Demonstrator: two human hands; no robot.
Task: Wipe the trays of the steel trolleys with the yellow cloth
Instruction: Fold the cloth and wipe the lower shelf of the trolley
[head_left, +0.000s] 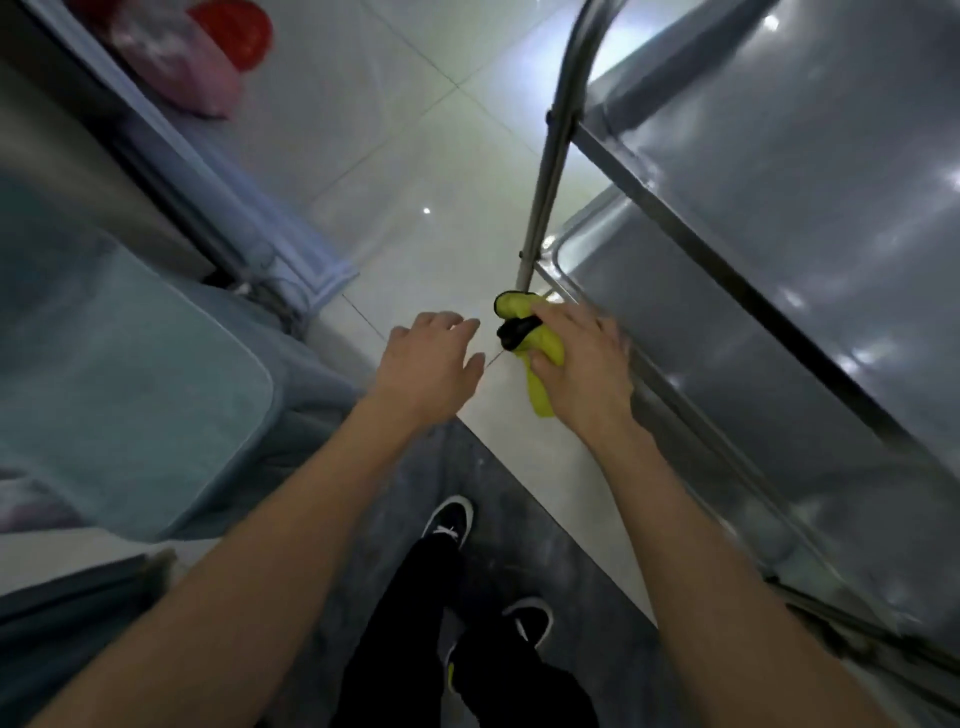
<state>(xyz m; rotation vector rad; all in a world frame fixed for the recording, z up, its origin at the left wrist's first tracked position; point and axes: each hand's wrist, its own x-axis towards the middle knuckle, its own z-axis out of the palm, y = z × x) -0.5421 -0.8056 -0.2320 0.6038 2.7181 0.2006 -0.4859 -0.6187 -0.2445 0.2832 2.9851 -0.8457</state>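
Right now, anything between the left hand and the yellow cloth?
Nothing; the head view shows only bare floor tile between the open left hand and the yellow cloth gripped by the right hand.

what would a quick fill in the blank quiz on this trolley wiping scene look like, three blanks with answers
1. The right hand grips a cloth whose colour is ____.
2. The left hand holds ____ and hovers with its fingers spread.
3. The steel trolley stands on the person's ____ side.

Missing words: yellow; nothing; right
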